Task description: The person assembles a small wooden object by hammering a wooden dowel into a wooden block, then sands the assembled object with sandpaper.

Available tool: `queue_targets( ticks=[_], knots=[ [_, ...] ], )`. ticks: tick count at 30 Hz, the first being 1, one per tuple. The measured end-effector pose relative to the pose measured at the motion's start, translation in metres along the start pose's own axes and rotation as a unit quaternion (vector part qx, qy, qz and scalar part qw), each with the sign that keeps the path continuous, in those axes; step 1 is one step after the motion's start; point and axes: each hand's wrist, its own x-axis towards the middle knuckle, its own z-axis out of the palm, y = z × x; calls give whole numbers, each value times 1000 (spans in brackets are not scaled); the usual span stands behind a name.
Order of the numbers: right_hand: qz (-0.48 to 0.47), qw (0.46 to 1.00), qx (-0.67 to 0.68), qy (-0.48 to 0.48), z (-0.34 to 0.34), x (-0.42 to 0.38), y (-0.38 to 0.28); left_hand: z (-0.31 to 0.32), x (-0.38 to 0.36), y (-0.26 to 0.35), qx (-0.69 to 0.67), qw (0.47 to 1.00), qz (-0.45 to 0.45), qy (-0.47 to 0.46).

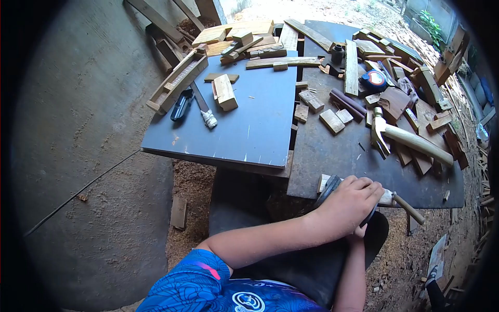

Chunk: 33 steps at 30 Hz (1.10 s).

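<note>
My left hand [349, 200] reaches across from the left, its fingers wrapped over a dark, flat, round-edged block [328, 190] at the front edge of the table. Beneath and behind that hand runs a pale wooden piece [386, 197], its other end showing past the block on the left. A thin brown rod [409, 209] sticks out at the right, over the table edge. My right hand [359, 232] is closed just below the left one, against the lower side of the dark block. Most of its fingers are hidden, and I cannot tell what they grip.
A claw hammer [410, 139] lies to the right among wood offcuts [332, 121] and a tape measure [374, 80]. The blue-grey board [249, 125] at left holds a wooden hand plane [179, 80], a wrapped-handle blade [208, 117] and a wood block [224, 92]. Another person's foot [431, 275] shows lower right.
</note>
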Motion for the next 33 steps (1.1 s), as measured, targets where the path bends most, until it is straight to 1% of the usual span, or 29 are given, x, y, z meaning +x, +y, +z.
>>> queue_targets(
  ticks=[3,6,10,15,16,18,19,21,28,30,33],
  knots=[
    [6,1000,-15,16,-1,-3,0,-2,1,0,-4,1000,1,-4],
    [11,999,-35,27,-1,17,1,-2,1,0,2,1000,0,-7],
    [21,997,-61,41,-12,8,6,2,0,-1,29,1000,9,-1],
    [30,993,-94,60,9,31,6,1,0,0,23,1000,8,-7],
    [32,992,-100,64,-7,6,12,2,0,-1,23,1000,8,-7],
    [34,991,-113,70,-3,15,11,3,-1,-2,20,1000,8,-2],
    [35,990,-119,73,-10,3,15,3,0,-2,21,1000,9,-1],
    [37,987,-132,79,-9,3,15,1,0,-1,6,1000,3,-9],
    [63,990,-110,66,11,14,4,0,0,-1,7,1000,2,-14],
    [68,990,-99,67,26,28,-1,-1,0,0,33,999,8,-19],
    [78,991,-84,68,22,26,-9,-4,1,1,26,999,4,-25]
  ],
)
